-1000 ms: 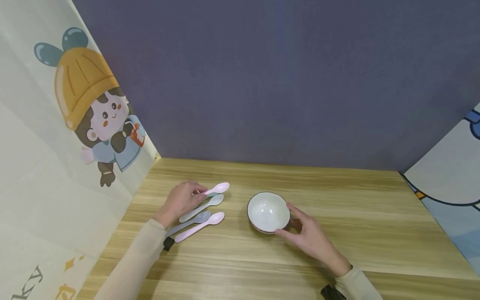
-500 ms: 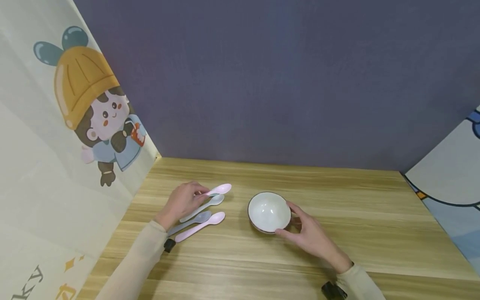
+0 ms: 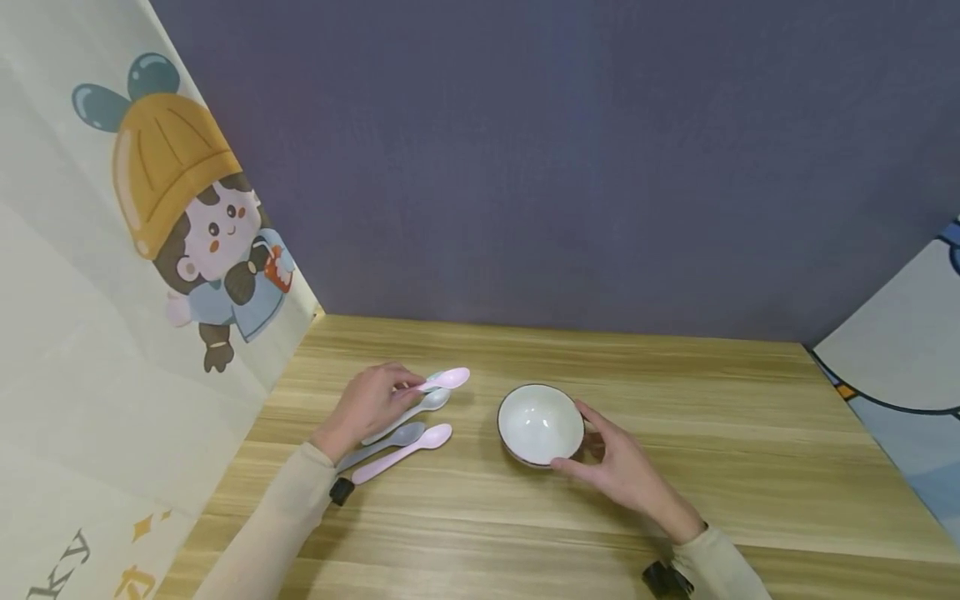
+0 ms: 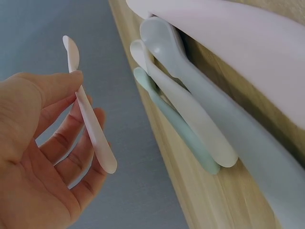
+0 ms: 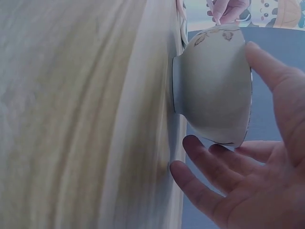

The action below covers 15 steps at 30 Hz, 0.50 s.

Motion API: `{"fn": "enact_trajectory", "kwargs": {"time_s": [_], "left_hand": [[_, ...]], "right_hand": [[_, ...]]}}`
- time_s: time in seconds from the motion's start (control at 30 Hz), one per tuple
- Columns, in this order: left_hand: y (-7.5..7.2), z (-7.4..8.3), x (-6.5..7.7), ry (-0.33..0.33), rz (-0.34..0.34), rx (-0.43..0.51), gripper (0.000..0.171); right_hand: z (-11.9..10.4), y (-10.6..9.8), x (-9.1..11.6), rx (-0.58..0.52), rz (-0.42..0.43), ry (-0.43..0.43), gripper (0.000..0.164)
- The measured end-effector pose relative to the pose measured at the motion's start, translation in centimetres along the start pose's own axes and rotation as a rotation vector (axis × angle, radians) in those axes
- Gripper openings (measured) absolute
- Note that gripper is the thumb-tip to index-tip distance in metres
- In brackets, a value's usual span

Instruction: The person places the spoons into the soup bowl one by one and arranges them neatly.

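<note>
Between thumb and fingers, my left hand (image 3: 371, 406) pinches a pale pink spoon (image 3: 453, 378), raised off the table with its bowl end pointing right. Under and beside that hand lie several more spoons: a mint one (image 4: 178, 129) mostly hidden in the head view, a white one (image 3: 432, 402), a grey-blue one (image 3: 407, 433) and a second pink one (image 3: 435, 436). A white bowl (image 3: 540, 425) with a dark rim stands upright on the table. My right hand (image 3: 628, 477) holds its right side, thumb at the near rim and fingers around the far side.
The wood-grain table (image 3: 480, 533) ends at a dark blue-grey wall panel (image 3: 525, 167). To the left hangs a white sheet (image 3: 75, 400) with a cartoon figure; another printed panel (image 3: 885, 367) stands on the right. Black straps with small blocks sit at both wrists.
The pink spoon in my left hand has moved slightly to the right, from close over the other spoons. My right hand and the bowl have stayed in place.
</note>
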State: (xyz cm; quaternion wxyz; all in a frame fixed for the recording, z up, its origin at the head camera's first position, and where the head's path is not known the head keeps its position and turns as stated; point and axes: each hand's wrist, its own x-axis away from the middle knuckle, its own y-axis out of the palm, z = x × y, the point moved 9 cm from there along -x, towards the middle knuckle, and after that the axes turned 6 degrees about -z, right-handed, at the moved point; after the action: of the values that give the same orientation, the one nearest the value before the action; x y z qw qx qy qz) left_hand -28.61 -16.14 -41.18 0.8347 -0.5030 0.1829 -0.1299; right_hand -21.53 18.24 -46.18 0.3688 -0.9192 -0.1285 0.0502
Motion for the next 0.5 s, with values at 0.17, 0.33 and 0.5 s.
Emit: {"fn": "enact_trajectory", "kwargs": {"time_s": [0.17,0.33,0.5], "left_hand": [[-0.1,0.4,0.1,0.014,0.003,0.012,0.019],[0.0,0.9,0.1,0.033,-0.004,0.016,0.017],[-0.1,1.2,0.2,0.034,-0.007,0.011,0.016]], "right_hand": [[0.1,-0.1,0.1,-0.005,-0.004,0.012,0.108],[0.2,0.1,0.1,-0.013,-0.013,0.023,0.109],[0.3,0.3,0.1,-0.02,-0.021,0.018,0.108]]}}
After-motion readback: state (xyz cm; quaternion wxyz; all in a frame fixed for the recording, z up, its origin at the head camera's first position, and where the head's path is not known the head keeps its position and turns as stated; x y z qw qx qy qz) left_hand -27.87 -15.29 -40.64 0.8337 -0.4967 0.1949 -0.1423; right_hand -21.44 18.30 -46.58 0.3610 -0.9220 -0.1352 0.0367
